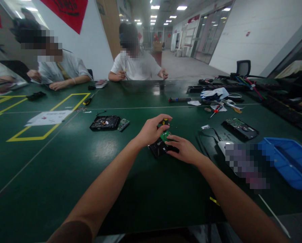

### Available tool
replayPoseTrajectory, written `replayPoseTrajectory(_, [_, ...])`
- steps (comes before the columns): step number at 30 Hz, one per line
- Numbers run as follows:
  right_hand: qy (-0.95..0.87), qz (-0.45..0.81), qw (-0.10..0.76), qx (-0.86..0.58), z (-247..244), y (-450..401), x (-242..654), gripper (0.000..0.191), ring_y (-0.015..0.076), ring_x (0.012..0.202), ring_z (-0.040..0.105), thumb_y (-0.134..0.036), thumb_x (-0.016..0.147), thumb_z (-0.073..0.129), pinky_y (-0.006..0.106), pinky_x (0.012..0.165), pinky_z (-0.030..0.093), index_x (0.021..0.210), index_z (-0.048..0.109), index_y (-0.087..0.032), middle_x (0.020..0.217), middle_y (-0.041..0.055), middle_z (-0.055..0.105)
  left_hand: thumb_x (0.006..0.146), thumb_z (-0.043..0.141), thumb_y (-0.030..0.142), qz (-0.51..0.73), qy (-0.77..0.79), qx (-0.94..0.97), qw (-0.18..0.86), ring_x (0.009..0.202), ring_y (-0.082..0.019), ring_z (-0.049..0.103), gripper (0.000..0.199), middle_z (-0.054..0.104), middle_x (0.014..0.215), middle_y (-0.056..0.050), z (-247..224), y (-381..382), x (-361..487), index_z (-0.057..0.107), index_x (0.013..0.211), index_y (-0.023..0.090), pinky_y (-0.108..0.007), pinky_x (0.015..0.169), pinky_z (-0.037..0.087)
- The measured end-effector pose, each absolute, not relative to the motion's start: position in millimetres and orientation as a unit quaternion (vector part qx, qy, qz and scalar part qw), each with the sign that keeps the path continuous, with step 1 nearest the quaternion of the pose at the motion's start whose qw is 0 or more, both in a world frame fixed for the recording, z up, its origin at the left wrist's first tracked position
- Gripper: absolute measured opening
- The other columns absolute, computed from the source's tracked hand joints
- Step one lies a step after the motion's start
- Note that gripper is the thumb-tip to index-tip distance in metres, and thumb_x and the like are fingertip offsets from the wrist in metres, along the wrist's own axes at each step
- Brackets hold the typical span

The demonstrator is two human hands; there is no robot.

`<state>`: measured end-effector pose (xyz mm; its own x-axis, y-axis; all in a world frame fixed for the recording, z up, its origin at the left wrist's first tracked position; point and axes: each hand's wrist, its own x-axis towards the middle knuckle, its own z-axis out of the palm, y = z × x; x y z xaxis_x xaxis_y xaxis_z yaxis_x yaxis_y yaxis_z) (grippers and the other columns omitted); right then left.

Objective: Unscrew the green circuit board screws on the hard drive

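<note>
Here, the left hand [151, 130] pinches a yellow-and-black screwdriver [165, 121] between thumb and fingers, its shaft pointing down at the green circuit board [165, 135] on a hard drive [156, 148]. That drive lies on the green table [102, 189], in front of the person. The right hand [183, 148] rests against the drive's right side, fingers slightly parted; whether they grip it, I cannot tell. Further left sits a second drive [105, 122] beside a loose board [123, 124]; to the right, a third drive [240, 128] lies near a blue tray [292, 168].
</note>
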<state>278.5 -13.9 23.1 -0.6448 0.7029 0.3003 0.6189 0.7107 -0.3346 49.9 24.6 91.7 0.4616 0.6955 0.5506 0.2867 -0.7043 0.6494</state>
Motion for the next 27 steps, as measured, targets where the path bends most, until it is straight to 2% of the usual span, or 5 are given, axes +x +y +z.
replayPoseTrajectory(7, [-0.899,0.100,0.216,-0.367,22.8,-14.0,278.6,0.040,0.0327,0.136,0.057,-0.034,0.092,0.071,0.055,0.111,0.050,0.131,0.069,-0.026,0.146,0.0103,0.060,0.094,0.056,0.005,0.418,0.297,0.842,0.168,0.110,-0.019,0.062,0.045,0.063,0.118,-0.007,98.9,24.7,46.6,0.066,0.132,0.026,-0.040,0.100,0.055])
replayPoseTrajectory(14, [-0.896,0.098,0.224,-0.369,21.2,-14.4,278.6,0.040,0.0330,0.134,0.058,-0.036,0.091,0.073,0.056,0.110,0.050,0.130,0.070,-0.028,0.146,0.0099,0.060,0.099,0.061,0.022,0.401,0.286,0.840,0.226,0.102,-0.017,0.064,0.043,0.064,0.123,-0.008,101.1,20.4,49.1,0.060,0.141,0.029,-0.027,0.074,0.058])
replayPoseTrajectory(17, [-0.897,0.100,0.225,-0.368,21.4,-14.1,278.5,0.040,0.0324,0.134,0.058,-0.035,0.092,0.072,0.057,0.110,0.050,0.130,0.069,-0.028,0.146,0.0097,0.060,0.098,0.066,0.027,0.411,0.285,0.836,0.226,0.101,-0.017,0.064,0.037,0.064,0.121,-0.007,100.1,20.6,50.0,0.066,0.135,0.029,-0.027,0.075,0.057])
replayPoseTrajectory(22, [-0.901,0.096,0.210,-0.368,22.4,-13.9,277.7,0.040,0.0326,0.135,0.057,-0.035,0.092,0.071,0.056,0.110,0.050,0.131,0.069,-0.026,0.147,0.0107,0.059,0.098,0.063,0.021,0.439,0.290,0.830,0.186,0.102,-0.017,0.062,0.030,0.063,0.112,-0.006,98.1,23.2,48.7,0.072,0.126,0.028,-0.035,0.090,0.058])
replayPoseTrajectory(27, [-0.898,0.099,0.217,-0.369,23.0,-14.1,277.8,0.040,0.0329,0.134,0.058,-0.035,0.091,0.072,0.055,0.110,0.051,0.130,0.070,-0.028,0.145,0.0098,0.061,0.100,0.048,0.011,0.420,0.268,0.828,0.257,0.097,-0.015,0.065,0.040,0.064,0.124,-0.008,97.4,24.8,46.3,0.068,0.130,0.028,-0.028,0.073,0.062])
